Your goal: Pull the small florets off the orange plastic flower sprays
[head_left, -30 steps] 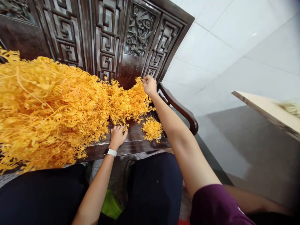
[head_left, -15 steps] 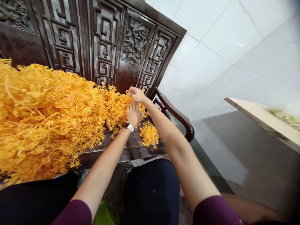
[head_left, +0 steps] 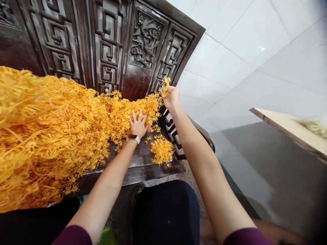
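Spreading its five fingers wide, the left hand (head_left: 138,126) is resting palm down on the narrowing end of one big heap of yellow-orange frilled sprigs (head_left: 51,136), just off the centre of view toward nine o'clock. The heap is stretching out to nine o'clock, its strands tangling too densely to be counted. At one o'clock the right hand (head_left: 172,97) is curling its fingers closed around one sprig tip (head_left: 166,83), holding it raised above the seat, with the frills poking out past the fingers. One smaller clump (head_left: 162,149) is lying at six o'clock, apart from the heap, and one tiny scrap (head_left: 148,140) is sitting just off its ten o'clock side.

One dark wooden desk (head_left: 140,160) is carrying all of these; its tall back is rising toward eleven o'clock, showing three lattice panels (head_left: 109,47) and one whole floral carving (head_left: 145,41). One armrest (head_left: 208,139) is curving between three and four o'clock. One smartwatch (head_left: 134,137) is circling the left wrist, and two purple sleeves (head_left: 74,235) are showing, near half past seven and half past four. At three o'clock, one pale board (head_left: 283,123) is bearing one stringy, blurred bundle (head_left: 315,126).
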Demonstrator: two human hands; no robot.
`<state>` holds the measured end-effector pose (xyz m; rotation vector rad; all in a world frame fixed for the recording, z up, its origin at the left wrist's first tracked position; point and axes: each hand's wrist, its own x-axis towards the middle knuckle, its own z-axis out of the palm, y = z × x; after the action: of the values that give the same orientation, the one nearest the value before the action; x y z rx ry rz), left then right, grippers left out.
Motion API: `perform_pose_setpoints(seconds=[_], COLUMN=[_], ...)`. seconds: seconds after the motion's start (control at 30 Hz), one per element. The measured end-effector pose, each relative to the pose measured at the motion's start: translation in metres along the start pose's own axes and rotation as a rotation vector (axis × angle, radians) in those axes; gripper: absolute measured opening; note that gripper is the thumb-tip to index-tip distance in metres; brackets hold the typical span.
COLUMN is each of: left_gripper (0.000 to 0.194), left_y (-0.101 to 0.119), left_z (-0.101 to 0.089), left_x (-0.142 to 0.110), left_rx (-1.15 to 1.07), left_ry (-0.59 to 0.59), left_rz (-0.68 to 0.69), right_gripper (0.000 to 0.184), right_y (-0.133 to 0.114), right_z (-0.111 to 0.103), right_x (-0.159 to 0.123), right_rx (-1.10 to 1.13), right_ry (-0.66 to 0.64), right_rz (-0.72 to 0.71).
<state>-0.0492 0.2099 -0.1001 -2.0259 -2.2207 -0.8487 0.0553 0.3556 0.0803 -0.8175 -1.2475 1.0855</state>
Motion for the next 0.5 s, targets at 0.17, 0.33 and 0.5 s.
perform_pose_setpoints(seconds=[0.17,0.33,0.5], left_gripper=[0.071,0.069,0.066], left_y=[-0.013,-0.020,-0.027], left_z=[0.008,0.007,0.001], left_x=[-0.026,-0.031,-0.030], left_rx=[0.030,0.043,0.050], left_ry=[-0.031,-0.041,-0.052], left_rz=[0.009,-0.011,-0.046], right_gripper=[0.030,0.027,0.034], right_y=[-0.010,-0.037,-0.060], right_z=[0.001,0.021,0.037], right_x=[0.030,0.062,0.082], right_rx=[0.124,0.181,0.107], right_ry=[0.113,0.183,0.180], right_rz=[0.048,-0.002,-0.098])
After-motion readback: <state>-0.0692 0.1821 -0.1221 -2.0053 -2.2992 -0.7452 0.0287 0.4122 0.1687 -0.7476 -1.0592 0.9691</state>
